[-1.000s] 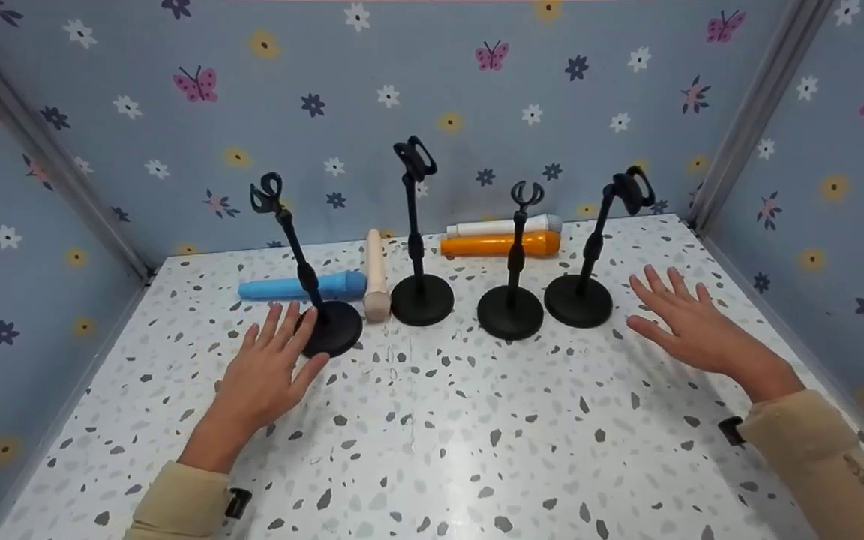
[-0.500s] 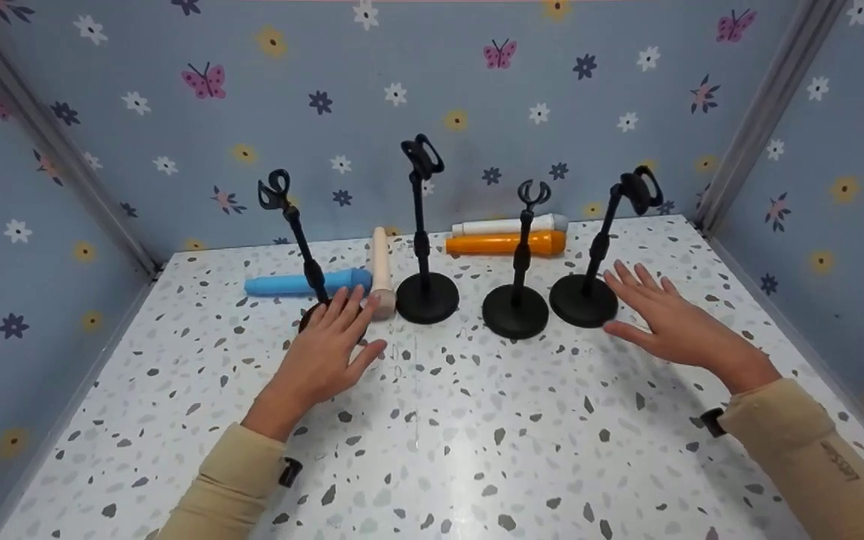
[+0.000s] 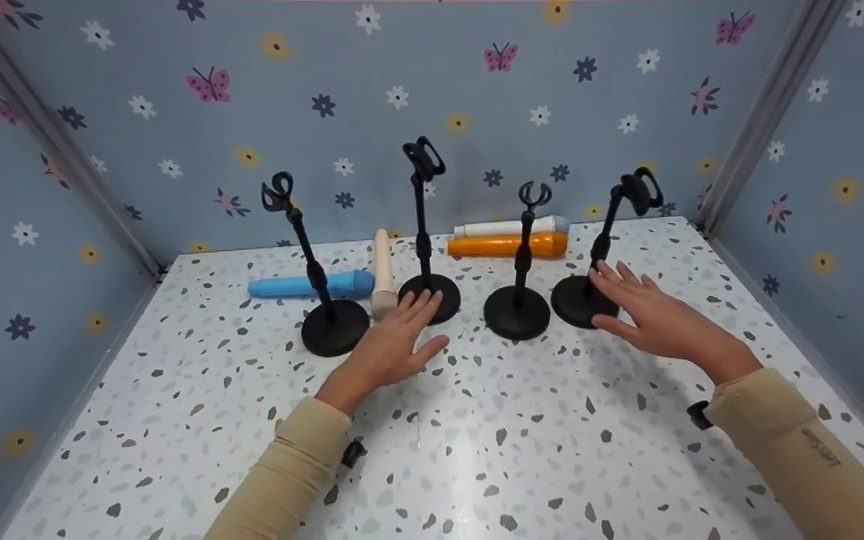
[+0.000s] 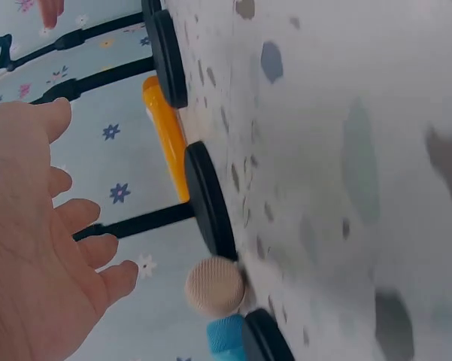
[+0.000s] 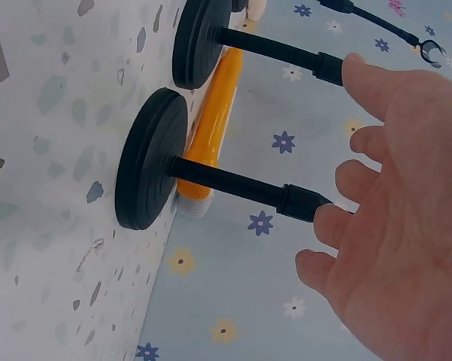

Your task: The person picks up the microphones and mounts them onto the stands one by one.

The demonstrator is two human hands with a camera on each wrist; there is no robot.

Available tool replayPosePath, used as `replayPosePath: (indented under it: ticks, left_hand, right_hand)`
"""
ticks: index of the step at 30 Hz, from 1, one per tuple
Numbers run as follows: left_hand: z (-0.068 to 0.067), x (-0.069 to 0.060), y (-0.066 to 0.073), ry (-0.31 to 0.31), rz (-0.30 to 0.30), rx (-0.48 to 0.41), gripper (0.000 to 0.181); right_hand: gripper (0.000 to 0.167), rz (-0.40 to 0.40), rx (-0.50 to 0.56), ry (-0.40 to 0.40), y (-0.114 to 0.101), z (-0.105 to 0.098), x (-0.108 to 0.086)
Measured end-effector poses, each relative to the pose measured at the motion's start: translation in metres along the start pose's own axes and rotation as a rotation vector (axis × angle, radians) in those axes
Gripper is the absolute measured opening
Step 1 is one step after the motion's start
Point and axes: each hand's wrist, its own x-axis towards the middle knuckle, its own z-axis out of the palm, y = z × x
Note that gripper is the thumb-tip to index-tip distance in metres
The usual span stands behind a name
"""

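Note:
Four black stands with clip tops stand on the speckled table. My left hand (image 3: pixel 387 352), fingers spread, hovers in front of the second stand (image 3: pixel 430 298) from the left; its fingertips overlap that base in the head view. The leftmost stand (image 3: pixel 335 328) is to its left. My right hand (image 3: pixel 657 319), fingers extended, is beside the rightmost stand (image 3: pixel 584 301), its fingertips overlapping the pole. Between them stands the third stand (image 3: pixel 517 313). In the left wrist view the left hand (image 4: pixel 53 226) holds nothing; the right hand (image 5: pixel 398 195) in its wrist view grips nothing either.
A blue microphone (image 3: pixel 304 285) lies behind the leftmost stand, a beige microphone (image 3: pixel 382 266) beside it. An orange microphone (image 3: pixel 477 246) and a white microphone (image 3: pixel 503 227) lie near the back wall (image 3: pixel 289 127). Flowered panels also rise at both sides of the table (image 3: pixel 477 450).
My left hand has moved right, from the leftmost stand to the second one. My right hand has shifted left to the rightmost stand. The stands and microphones keep their places.

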Motion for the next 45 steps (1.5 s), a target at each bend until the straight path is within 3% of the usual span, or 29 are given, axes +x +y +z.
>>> replayPosePath:
  ticks: [8, 11, 18, 22, 26, 31, 38, 45]
  left_hand:
    - [0.017, 0.033, 0.011, -0.071, 0.082, -0.23, 0.076]
    - [0.025, 0.045, 0.016, -0.109, 0.09, -0.27, 0.076]
    - [0.038, 0.074, 0.03, -0.159, 0.087, -0.206, 0.064]
    - [0.04, 0.089, 0.037, -0.209, 0.009, -0.174, 0.063]
    - [0.041, 0.1, 0.04, -0.217, -0.078, -0.151, 0.063]
    - [0.049, 0.107, 0.042, -0.23, -0.116, -0.131, 0.062]
    - [0.057, 0.11, 0.046, -0.348, -0.125, -0.058, 0.065]
    - [0.055, 0.115, 0.05, -0.368, -0.176, -0.037, 0.065]
  right_hand:
    - [0.075, 0.016, -0.027, -0.041, 0.004, 0.008, 0.007]
    - [0.074, 0.045, -0.018, -0.085, 0.006, 0.011, 0.013]
    - [0.071, 0.083, 0.066, -0.166, 0.008, 0.018, 0.04]
    - [0.074, 0.139, 0.085, -0.214, 0.007, 0.025, 0.057]
    - [0.073, 0.155, 0.084, -0.236, 0.006, 0.034, 0.072]
    - [0.072, 0.171, 0.078, -0.259, 0.002, 0.047, 0.085]
    - [0.074, 0.235, 0.073, -0.287, -0.002, 0.058, 0.093]
    - [0.072, 0.238, 0.076, -0.272, -0.002, 0.059, 0.094]
